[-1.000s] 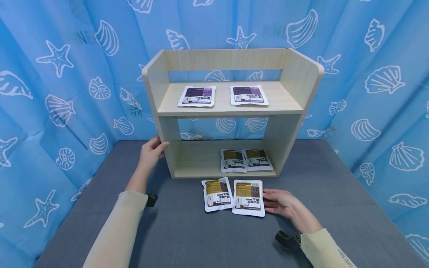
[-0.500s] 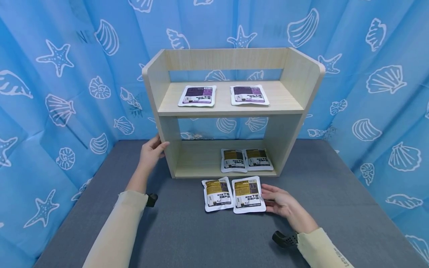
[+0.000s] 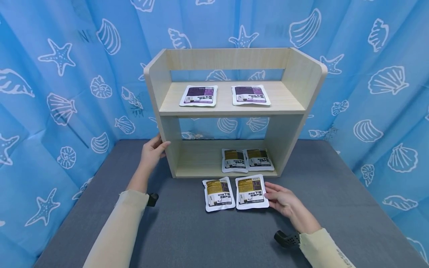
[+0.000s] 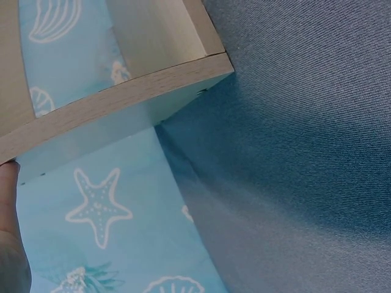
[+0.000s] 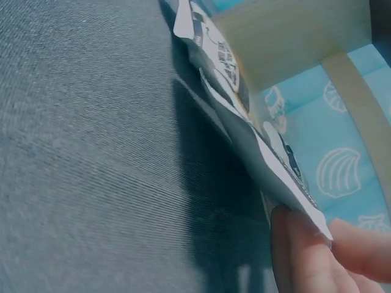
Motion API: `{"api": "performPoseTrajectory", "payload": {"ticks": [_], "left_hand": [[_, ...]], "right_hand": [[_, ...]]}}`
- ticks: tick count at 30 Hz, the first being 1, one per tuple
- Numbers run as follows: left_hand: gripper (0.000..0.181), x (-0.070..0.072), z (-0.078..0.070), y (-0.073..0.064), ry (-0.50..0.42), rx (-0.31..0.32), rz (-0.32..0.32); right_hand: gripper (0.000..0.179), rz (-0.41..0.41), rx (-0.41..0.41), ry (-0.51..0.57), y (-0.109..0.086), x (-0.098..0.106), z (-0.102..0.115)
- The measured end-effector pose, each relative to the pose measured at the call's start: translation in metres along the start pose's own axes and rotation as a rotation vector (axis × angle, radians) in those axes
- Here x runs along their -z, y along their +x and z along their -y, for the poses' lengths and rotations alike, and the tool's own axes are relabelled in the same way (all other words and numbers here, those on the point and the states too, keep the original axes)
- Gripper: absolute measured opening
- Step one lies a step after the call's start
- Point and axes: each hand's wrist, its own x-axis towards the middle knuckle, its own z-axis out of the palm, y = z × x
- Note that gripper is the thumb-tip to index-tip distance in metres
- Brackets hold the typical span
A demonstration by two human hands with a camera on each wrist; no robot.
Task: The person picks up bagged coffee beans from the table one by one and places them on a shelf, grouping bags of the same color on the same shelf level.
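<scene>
In the head view my left hand (image 3: pixel 152 153) holds the left side panel of a pale wooden two-tier shelf (image 3: pixel 231 112), thumb on its front edge. A thumb or fingertip (image 4: pixel 8 195) meets that edge in the left wrist view. My right hand (image 3: pixel 284 201) pinches the right edge of a white packet with a gold-brown label (image 3: pixel 251 191). From the right wrist, this packet (image 5: pixel 269 165) is tilted, its held edge raised above the cloth. A matching packet (image 3: pixel 219 194) lies just left of it, in front of the shelf.
Two gold-brown packets (image 3: pixel 235 160) lie side by side at the right of the lower tier. On the upper tier are two purple-labelled packets (image 3: pixel 199 96), set apart. Grey cloth (image 3: pixel 214 238) covers the table; a blue shell-patterned curtain (image 3: pixel 83 74) hangs behind and at the sides.
The packet in my right hand has risen and shifted toward the shelf, then a little right, opening a gap from its neighbour. My left hand keeps its place on the shelf.
</scene>
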Motion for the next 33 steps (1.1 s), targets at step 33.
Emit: {"api": "performPoseTrajectory", "payload": {"ticks": [33], "left_hand": [[0.058,0.0,0.002,0.0,0.003,-0.009,-0.012]], "right_hand": [[0.059,0.022,-0.011,0.136,0.007,-0.04,0.034]]}}
